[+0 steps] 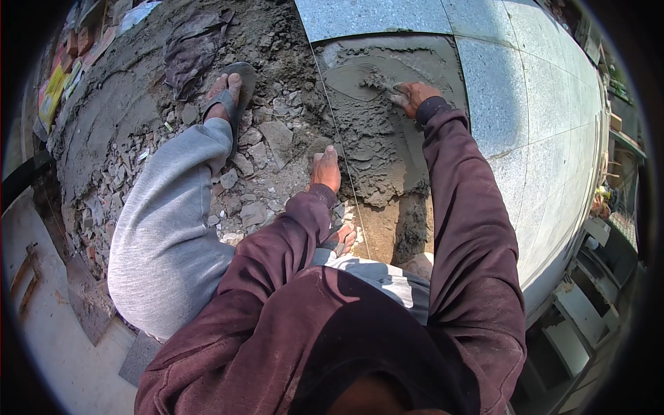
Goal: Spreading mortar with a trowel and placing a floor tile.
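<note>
My right hand is closed over the wet grey mortar bed, near its far right side. Mortar smears its fingers, and a mortar-coated lump or tool sticks out to their left; I cannot make out which. Around it the mortar shows a smooth curved swipe, while the nearer part is rough and lumpy. My left hand is held low over the rubble, left of a taut string, with its fingers drawn together. Whatever it may hold is hidden. The string runs along the mortar's left edge.
Speckled grey floor tiles border the mortar at the far side and right. Broken stones and a dark cloth lie on the left. My sandalled foot stands among the rubble. Bare soil shows nearer me.
</note>
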Tool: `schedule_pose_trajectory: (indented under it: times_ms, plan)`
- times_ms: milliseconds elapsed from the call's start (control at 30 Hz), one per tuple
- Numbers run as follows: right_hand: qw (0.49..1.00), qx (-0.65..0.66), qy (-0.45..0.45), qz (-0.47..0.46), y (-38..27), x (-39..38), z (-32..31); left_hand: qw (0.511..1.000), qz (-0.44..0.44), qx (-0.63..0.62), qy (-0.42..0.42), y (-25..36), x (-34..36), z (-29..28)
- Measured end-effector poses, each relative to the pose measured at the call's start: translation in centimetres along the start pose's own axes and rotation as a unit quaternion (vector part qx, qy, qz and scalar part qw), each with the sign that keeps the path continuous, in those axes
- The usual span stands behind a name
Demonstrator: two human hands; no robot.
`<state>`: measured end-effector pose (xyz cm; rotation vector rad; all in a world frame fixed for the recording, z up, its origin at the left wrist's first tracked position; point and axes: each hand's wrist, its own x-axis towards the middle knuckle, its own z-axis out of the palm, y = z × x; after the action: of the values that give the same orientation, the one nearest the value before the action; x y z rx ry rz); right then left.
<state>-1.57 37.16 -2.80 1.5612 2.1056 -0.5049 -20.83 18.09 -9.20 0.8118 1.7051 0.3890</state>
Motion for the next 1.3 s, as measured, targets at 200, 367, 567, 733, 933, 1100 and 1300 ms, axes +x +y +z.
schedule_pose_trajectory:
  times_ms: [200,367,567,733,933,1100,1300]
  plan:
    - [0.968,0.245,0.023,0.056,-3.0,-0.6,3.6,0.999,0.023,0.028,-0.004,-0.3,0.5,0.7]
    - [0.959,0.253,0.038,0.117,-6.3,-2.7,2.8,0.997,-0.06,-0.031,0.028,0.9,0.2,0.8]
    - [0.609,0.735,-0.054,0.293,-8.7,-9.4,3.1,0.999,-0.002,-0.003,0.039,1.7,0.6,-0.1]
    - [0.666,0.692,0.016,0.278,-14.5,-5.3,5.6,0.98,-0.094,-0.166,0.047,0.7,1.3,0.9]
    - [0.88,0.444,0.008,0.166,-10.2,-2.5,3.1,0.993,-0.013,-0.084,0.081,-0.2,1.2,1.2]
    - [0.97,0.225,0.043,0.081,-6.9,-0.9,2.0,0.99,-0.068,-0.117,0.049,0.6,1.0,1.3]
    - [0.973,0.196,-0.046,0.11,-7.2,-7.4,5.5,0.971,-0.11,-0.186,0.107,1.1,1.0,1.7]
